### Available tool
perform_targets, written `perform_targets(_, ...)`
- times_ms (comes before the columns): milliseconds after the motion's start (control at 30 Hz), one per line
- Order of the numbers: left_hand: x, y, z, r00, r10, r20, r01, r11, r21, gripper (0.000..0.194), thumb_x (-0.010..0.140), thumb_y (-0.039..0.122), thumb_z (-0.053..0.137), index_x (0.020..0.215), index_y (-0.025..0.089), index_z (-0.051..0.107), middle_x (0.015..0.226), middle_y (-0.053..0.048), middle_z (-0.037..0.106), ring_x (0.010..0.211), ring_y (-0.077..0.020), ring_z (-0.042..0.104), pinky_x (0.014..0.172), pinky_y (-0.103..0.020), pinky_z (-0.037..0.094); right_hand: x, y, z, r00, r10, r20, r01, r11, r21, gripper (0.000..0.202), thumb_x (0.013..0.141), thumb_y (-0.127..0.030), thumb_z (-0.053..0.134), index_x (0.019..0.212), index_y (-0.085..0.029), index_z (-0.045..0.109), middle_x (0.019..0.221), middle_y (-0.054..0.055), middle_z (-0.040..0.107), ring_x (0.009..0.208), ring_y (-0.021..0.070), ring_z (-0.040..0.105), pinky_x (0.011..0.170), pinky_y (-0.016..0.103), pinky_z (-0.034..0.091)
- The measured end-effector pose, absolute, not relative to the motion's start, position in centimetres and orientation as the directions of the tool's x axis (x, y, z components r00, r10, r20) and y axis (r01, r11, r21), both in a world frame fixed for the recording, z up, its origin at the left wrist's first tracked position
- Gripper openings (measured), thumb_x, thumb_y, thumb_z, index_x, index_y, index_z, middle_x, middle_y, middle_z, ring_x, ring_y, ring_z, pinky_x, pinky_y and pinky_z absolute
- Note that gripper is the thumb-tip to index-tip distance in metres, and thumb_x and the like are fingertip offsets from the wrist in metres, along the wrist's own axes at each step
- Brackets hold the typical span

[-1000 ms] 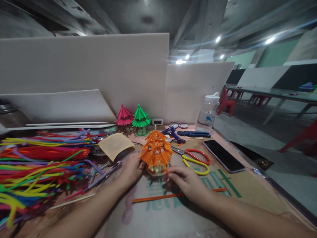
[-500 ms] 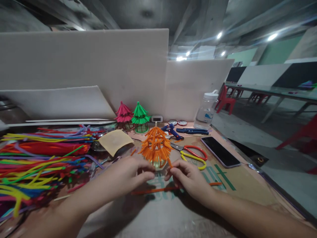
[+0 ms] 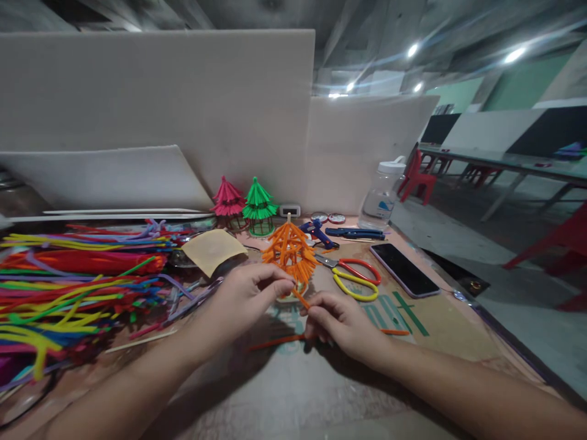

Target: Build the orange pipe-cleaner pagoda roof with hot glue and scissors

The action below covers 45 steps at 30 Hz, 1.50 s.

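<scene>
Between my two hands runs a short orange pipe cleaner [image 3: 301, 299], held at a slant. My left hand [image 3: 257, 294] pinches its upper end, and my right hand [image 3: 337, 321] pinches the lower end. Just behind them stands an orange pipe-cleaner pagoda [image 3: 288, 250] with a tiered roof and a stick poking from its top; its base is partly hidden by my left hand. A longer orange pipe cleaner [image 3: 275, 342] lies on the table under my right hand, which covers its middle. Scissors [image 3: 355, 279] with red and yellow handles rest right of the pagoda.
Bundles of coloured pipe cleaners [image 3: 77, 299] fill the left side. Pink [image 3: 228, 201] and green [image 3: 259, 208] pagodas stand at the back. A blue glue gun [image 3: 318, 233], a cutter [image 3: 355, 233], a phone [image 3: 403, 270] and a water bottle [image 3: 380, 194] are on the right. Yellow sandpaper-like sheet [image 3: 214, 252] lies left of centre.
My left hand has moved up and right and now grips the upper end of the short orange pipe cleaner, which my right hand was holding alone. The view has tilted slightly down.
</scene>
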<state>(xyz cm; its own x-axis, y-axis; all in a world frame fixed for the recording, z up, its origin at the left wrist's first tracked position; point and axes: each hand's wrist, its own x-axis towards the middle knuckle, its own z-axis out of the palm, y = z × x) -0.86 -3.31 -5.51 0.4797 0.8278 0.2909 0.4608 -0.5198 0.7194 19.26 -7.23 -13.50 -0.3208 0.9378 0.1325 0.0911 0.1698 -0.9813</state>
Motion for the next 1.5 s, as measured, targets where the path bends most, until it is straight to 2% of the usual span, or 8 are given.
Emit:
perform_targets(300,-1.3,-3.3,-5.5,0.38,0.88,0.286,0.264,-0.399,0.878,0.025,0.09,0.04,0.06,0.085,0.018,0.07,0.079,-0.002,0.072,0.069,-0.0151,0.066,0.063,-0.025,0.054,19.3,-7.2,-13.5,-0.401,0.911,0.094,0.185,0.181,-0.966,0.03,0.093,-0.044,0.053,0.077,-0.019,0.06,0.06,0.0,0.065,0.051,0.0127,0.058,0.052,0.023,0.044)
perform_targets(500,-2.1,-2.9,-4.1,0.276,0.884,0.376,0.169,-0.43,0.887,0.028,0.09,0.043,0.061,0.098,0.018,0.069,0.075,-0.002,0.068,0.071,-0.0152,0.066,0.069,-0.026,0.056,21.2,-6.5,-11.5,-0.268,0.909,0.32,0.342,0.4,-0.85,0.031,0.095,-0.036,0.05,0.072,-0.019,0.061,0.062,0.001,0.062,0.058,0.0137,0.056,0.056,0.024,0.042)
perform_targets(667,-2.6,-2.6,-3.5,0.204,0.893,0.402,0.338,-0.45,0.827,0.034,0.092,0.044,0.054,0.108,0.019,0.071,0.076,-0.002,0.064,0.068,-0.0147,0.06,0.061,-0.024,0.049,24.9,-3.0,-10.6,0.009,0.923,0.385,0.377,0.353,-0.856,0.028,0.094,-0.045,0.051,0.085,-0.02,0.059,0.067,0.001,0.06,0.06,0.0151,0.057,0.057,0.026,0.045)
perform_targets(767,-2.4,-2.0,-2.6,0.202,0.892,0.405,0.45,-0.452,0.77,0.032,0.091,0.047,0.056,0.1,0.02,0.071,0.084,-0.003,0.069,0.077,-0.017,0.062,0.066,-0.025,0.047,27.1,1.2,-11.5,0.076,0.903,0.422,0.501,0.332,-0.799,0.024,0.089,-0.043,0.056,0.095,-0.02,0.058,0.087,0.005,0.066,0.08,0.0189,0.062,0.072,0.03,0.05)
perform_targets(967,-1.1,1.6,-0.7,0.241,0.818,0.522,0.621,-0.543,0.565,0.035,0.093,0.045,0.051,0.074,0.018,0.061,0.064,0.002,0.055,0.062,-0.014,0.05,0.058,-0.026,0.036,28.5,9.5,-13.2,0.059,0.954,0.296,0.606,0.201,-0.77,0.035,0.079,-0.026,0.068,0.111,-0.014,0.062,0.119,0.017,0.065,0.102,0.0267,0.065,0.093,0.04,0.049)
perform_targets(1200,-0.2,4.8,-0.2,0.2,0.868,0.454,0.545,-0.484,0.685,0.028,0.086,0.043,0.058,0.084,0.017,0.07,0.077,-0.002,0.068,0.071,-0.0169,0.059,0.065,-0.026,0.041,26.5,13.4,-14.9,-0.087,0.981,0.176,0.657,0.189,-0.73,0.031,0.079,-0.029,0.076,0.107,-0.016,0.068,0.103,0.007,0.073,0.095,0.022,0.068,0.087,0.034,0.051)
perform_targets(1367,0.2,4.7,-0.6,0.182,0.895,0.407,0.533,-0.437,0.724,0.023,0.08,0.039,0.065,0.075,0.017,0.069,0.062,0.002,0.059,0.059,-0.0137,0.051,0.057,-0.025,0.037,25.0,14.8,-16.0,-0.044,0.988,0.151,0.692,0.139,-0.709,0.023,0.086,-0.031,0.071,0.1,-0.013,0.067,0.098,0.006,0.071,0.088,0.019,0.067,0.084,0.039,0.054)
perform_targets(1500,-0.4,5.4,-1.4,0.22,0.861,0.458,0.469,-0.505,0.724,0.021,0.085,0.037,0.059,0.077,0.018,0.062,0.068,0.002,0.054,0.063,-0.0134,0.048,0.059,-0.025,0.036,25.4,14.2,-15.4,0.036,0.98,0.195,0.661,0.123,-0.74,0.021,0.081,-0.028,0.074,0.095,-0.013,0.068,0.094,0.008,0.073,0.089,0.0216,0.068,0.081,0.035,0.053)
